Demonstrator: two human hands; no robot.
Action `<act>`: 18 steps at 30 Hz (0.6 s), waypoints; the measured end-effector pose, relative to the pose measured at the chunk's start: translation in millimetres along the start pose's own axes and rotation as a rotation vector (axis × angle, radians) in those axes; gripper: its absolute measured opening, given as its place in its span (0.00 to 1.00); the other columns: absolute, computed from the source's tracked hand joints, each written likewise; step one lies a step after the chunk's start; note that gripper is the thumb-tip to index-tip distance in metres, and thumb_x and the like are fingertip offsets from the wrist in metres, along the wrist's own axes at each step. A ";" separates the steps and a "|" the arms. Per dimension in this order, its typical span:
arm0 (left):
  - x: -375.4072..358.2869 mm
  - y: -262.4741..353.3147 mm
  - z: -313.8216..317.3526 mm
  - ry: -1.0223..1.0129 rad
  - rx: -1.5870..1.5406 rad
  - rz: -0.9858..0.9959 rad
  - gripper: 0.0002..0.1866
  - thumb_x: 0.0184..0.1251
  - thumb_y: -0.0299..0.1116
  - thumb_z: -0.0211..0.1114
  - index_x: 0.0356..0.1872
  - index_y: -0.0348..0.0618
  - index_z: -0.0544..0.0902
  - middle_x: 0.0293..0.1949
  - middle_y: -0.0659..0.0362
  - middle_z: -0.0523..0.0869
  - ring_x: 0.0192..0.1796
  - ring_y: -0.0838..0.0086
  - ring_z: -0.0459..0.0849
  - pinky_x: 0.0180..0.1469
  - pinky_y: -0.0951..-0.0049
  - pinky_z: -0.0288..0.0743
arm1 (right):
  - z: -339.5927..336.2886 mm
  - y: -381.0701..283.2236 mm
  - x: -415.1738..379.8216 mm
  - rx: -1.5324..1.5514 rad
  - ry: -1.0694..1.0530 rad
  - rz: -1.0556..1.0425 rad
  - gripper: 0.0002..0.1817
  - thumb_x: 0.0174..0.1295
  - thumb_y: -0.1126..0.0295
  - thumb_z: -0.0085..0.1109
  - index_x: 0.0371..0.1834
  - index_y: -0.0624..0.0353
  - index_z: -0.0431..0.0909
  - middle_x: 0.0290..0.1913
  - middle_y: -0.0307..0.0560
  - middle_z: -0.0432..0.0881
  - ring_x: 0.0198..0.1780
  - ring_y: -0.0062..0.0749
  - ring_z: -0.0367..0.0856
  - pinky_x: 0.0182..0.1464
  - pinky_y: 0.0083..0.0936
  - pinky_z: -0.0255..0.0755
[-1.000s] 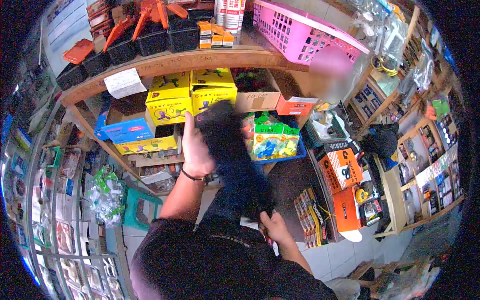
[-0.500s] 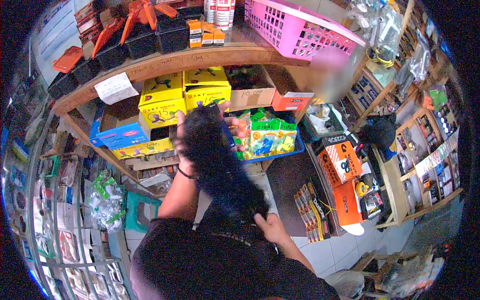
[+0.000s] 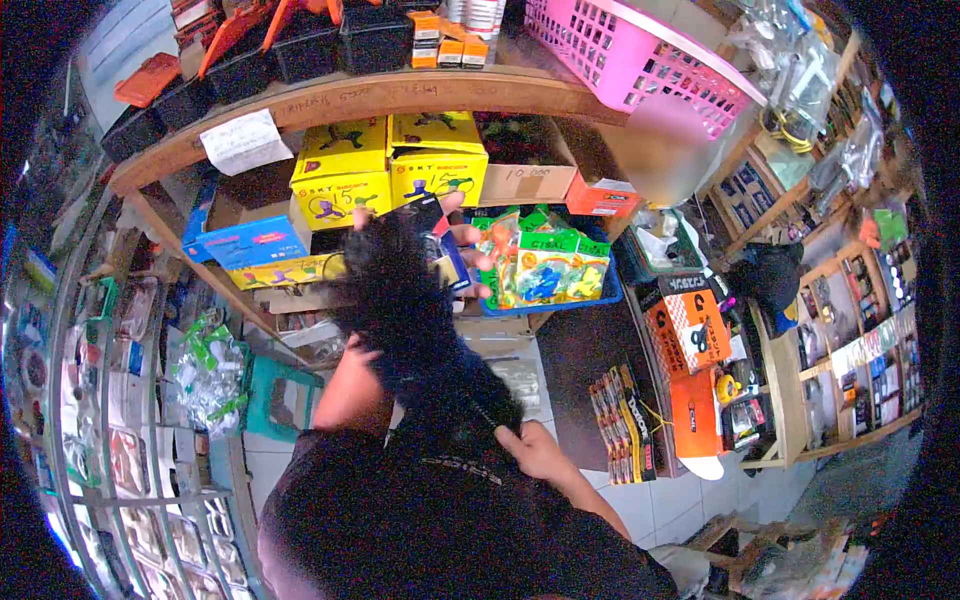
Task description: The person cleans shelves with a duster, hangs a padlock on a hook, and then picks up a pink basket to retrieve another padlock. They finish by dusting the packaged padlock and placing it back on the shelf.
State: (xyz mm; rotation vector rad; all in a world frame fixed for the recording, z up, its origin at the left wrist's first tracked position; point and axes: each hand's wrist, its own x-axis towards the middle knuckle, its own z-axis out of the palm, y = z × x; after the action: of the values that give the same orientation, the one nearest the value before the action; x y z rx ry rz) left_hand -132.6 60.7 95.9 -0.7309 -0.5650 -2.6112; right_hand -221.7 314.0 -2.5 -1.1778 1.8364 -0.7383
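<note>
In the middle of the head view, a black bushy duster (image 3: 395, 300) slants across in front of me, blurred at its upper end. My right hand (image 3: 540, 455) is closed around its thin lower end, close to my dark shirt. Behind the bristles, my left hand (image 3: 468, 238) grips a dark blue packet (image 3: 448, 245) with a bit of red on it. Its fingertips show along the packet's right side, while the palm and most of the packet are hidden by the duster. Yellow boxes (image 3: 340, 185) and green bags (image 3: 550, 265) lie on the shelf just beyond.
A wooden shelf edge (image 3: 360, 105) runs across above, carrying black bins (image 3: 305, 45) and a pink basket (image 3: 640, 60). Orange boxes (image 3: 695, 330) stand at right. On the left are racks of wrapped goods (image 3: 135, 400) and a teal stool (image 3: 280, 395).
The duster's bushy end has shifted left, uncovering more of the dark blue packet. My right hand still holds its lower end. The view has tilted slightly, moving the shelf up and right.
</note>
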 end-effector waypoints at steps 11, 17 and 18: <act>4.9 -8.4 7.0 0.219 -0.114 0.118 0.48 0.50 0.71 0.42 0.62 0.39 0.54 0.56 0.41 0.65 0.55 0.47 0.67 0.52 0.40 0.60 | 0.4 -15.4 -6.4 0.146 0.268 0.053 0.26 0.59 0.53 0.49 0.14 0.67 0.68 0.11 0.40 0.65 0.18 0.21 0.63 0.20 0.29 0.59; 4.6 -6.0 -14.7 -0.036 0.097 -0.079 0.46 0.52 0.69 0.41 0.62 0.39 0.54 0.58 0.50 0.65 0.57 0.49 0.66 0.58 0.43 0.54 | 0.8 0.4 -8.9 0.151 0.094 0.030 0.23 0.60 0.53 0.46 0.22 0.66 0.72 0.18 0.46 0.73 0.22 0.30 0.70 0.27 0.30 0.65; 4.0 -6.9 -11.0 -0.036 0.101 -0.082 0.46 0.52 0.69 0.41 0.62 0.39 0.54 0.58 0.50 0.65 0.57 0.49 0.66 0.58 0.43 0.54 | -1.2 -6.3 -11.4 0.118 0.065 0.029 0.24 0.60 0.52 0.45 0.26 0.66 0.73 0.21 0.54 0.75 0.23 0.39 0.74 0.30 0.33 0.67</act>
State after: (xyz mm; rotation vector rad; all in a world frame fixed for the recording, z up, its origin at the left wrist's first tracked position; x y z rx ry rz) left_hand -143.3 60.5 87.6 -0.7383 -0.7471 -2.6264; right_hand -217.3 322.0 6.8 -1.0608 1.8324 -0.8650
